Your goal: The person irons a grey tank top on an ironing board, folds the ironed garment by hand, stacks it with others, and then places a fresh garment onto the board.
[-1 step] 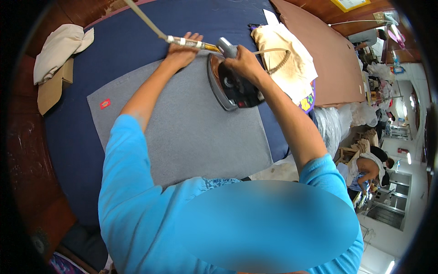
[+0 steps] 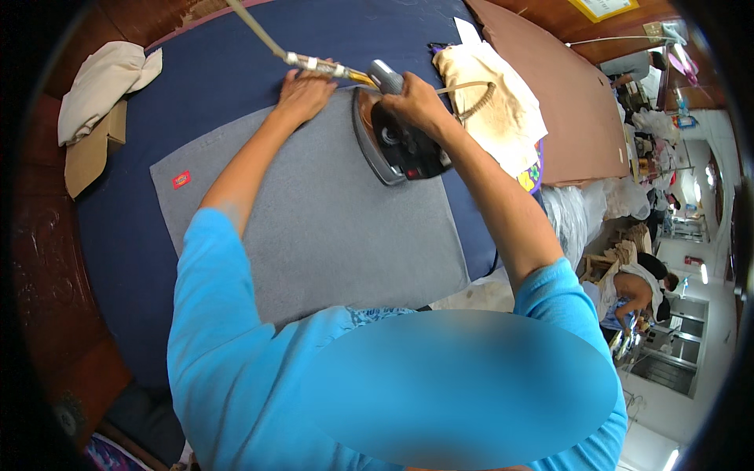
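Observation:
A grey piece of cloth (image 2: 338, 228) lies flat on the dark blue covered table, with a small red label (image 2: 181, 180) near its left edge. My right hand (image 2: 416, 104) is wrapped round the handle of a black steam iron (image 2: 397, 145), which stands over the cloth's far right part. Flat at the far edge of the cloth rests my left hand (image 2: 305, 98), fingers stretched out and partly hidden under the hose. That pale hose (image 2: 263, 35) runs from the far left to the front of the iron. A coiled cord (image 2: 477, 104) trails rightward from the iron.
Folded cream cloth (image 2: 503, 118) lies right of the iron, beside a brown padded surface (image 2: 565, 110). At the far left, more cream cloth (image 2: 102, 86) sits on a cardboard box (image 2: 96, 157). Clear plastic bags (image 2: 567, 216) and another person (image 2: 635, 286) are off to the right.
My left hand has slid a little left and nearer along the cloth's far edge. The iron, with my right hand on it, has shifted slightly left and away from me.

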Available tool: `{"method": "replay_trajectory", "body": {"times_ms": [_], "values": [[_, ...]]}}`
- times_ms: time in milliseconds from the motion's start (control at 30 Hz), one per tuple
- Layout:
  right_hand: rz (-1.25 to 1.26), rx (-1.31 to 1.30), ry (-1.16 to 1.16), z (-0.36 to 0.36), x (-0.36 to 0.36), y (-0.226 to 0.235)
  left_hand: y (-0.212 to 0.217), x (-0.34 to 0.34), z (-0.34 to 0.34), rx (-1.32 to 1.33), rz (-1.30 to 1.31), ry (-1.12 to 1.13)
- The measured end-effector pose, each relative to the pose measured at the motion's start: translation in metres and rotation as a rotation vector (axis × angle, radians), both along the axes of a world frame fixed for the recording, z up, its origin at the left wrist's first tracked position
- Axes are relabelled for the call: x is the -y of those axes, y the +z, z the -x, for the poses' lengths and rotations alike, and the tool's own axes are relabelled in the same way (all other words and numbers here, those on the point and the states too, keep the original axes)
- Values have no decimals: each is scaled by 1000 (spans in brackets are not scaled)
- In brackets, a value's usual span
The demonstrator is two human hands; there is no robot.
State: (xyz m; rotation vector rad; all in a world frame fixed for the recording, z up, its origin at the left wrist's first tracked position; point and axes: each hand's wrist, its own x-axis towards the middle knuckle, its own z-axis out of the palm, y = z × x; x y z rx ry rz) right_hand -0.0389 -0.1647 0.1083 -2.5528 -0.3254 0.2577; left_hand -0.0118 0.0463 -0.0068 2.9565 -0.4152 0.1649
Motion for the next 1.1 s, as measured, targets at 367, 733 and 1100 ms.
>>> {"method": "replay_trajectory", "body": {"times_ms": [367, 733, 1100], "values": [[262, 122, 531, -114, -50, 10, -2, -35, 45, -70, 11, 239], [335, 147, 525, -139, -10, 11, 2, -22, 50, 85, -21, 254], [130, 312, 151, -119, 68, 80, 18, 162, 8, -8, 320, 21]]}}
